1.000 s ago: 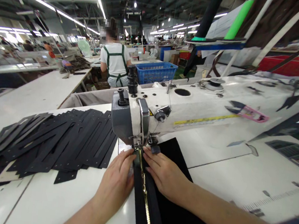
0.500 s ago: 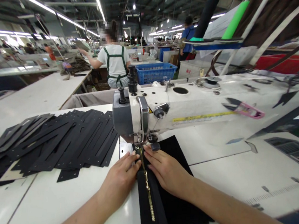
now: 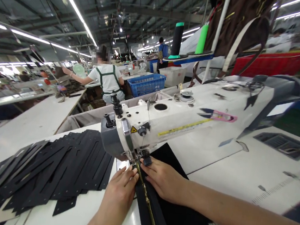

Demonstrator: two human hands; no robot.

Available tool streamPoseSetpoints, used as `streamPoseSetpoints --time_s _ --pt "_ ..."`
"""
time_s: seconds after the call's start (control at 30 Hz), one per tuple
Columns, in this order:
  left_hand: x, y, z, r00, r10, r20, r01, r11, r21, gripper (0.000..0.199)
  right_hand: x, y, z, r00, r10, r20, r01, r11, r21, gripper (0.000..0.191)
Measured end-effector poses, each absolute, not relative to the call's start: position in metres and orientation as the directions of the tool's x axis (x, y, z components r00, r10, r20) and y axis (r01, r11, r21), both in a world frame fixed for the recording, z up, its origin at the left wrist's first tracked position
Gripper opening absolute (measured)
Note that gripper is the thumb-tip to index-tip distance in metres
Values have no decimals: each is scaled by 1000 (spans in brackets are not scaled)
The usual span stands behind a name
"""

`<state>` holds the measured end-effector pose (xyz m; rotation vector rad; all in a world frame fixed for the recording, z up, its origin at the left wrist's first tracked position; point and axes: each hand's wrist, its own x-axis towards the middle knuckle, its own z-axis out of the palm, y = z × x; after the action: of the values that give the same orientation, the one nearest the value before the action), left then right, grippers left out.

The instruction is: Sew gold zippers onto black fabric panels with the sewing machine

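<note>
Head view: centre-bottom, black strip (image 3: 159,219) with brass zipper (image 3: 150,211) meets the sewing machine (image 3: 189,111)! Its top end sits at the needle area; most length lies below, apparently unstitched. Left hand (image 3: 119,194) rests along its left edge, pinch unclear; right hand (image 3: 168,181) lies flat, fingers extended. Beneath, a matte, straight-edged black panel (image 3: 182,216). Lower left, slotted, smooth black pieces (image 3: 77,162) fan across the glossy white bench (image 3: 85,207).

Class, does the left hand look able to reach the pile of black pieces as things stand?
Likely yes: only white tabletop lies between the left hand, now at the zipper strip, and the pile of black pieces.
</note>
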<state>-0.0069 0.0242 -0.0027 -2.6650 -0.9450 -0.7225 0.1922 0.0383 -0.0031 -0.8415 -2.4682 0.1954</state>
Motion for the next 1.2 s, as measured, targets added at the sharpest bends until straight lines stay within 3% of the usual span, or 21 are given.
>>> streamPoseSetpoints --time_s 0.17,0.27,0.43,0.6,0.7,0.93,1.2 --pt "-2 22 1 592 590 549 681 -731 52 25 195 26 8 -675 597 435 459 800 -386 26" --pt "0 21 3 567 635 525 703 -705 93 25 190 14 13 -601 678 424 500 732 -462 23" --pt "0 13 9 581 669 463 735 -676 54 32 179 1 13 -501 785 365 566 616 -548 19" --pt "1 -6 5 620 618 484 705 -710 3 28 178 -12 -4 -515 723 461 657 678 -329 33" --pt "1 -12 0 633 603 484 689 -725 2 31 177 -15 -12 -569 693 443 682 698 -216 41" --pt "-1 -5 -1 650 606 459 675 -738 19 27 176 -7 -7 -616 720 320 701 686 -196 44" --pt "-2 -1 2 664 578 475 654 -756 6 25 175 8 -7 -633 711 307 696 696 -177 45"
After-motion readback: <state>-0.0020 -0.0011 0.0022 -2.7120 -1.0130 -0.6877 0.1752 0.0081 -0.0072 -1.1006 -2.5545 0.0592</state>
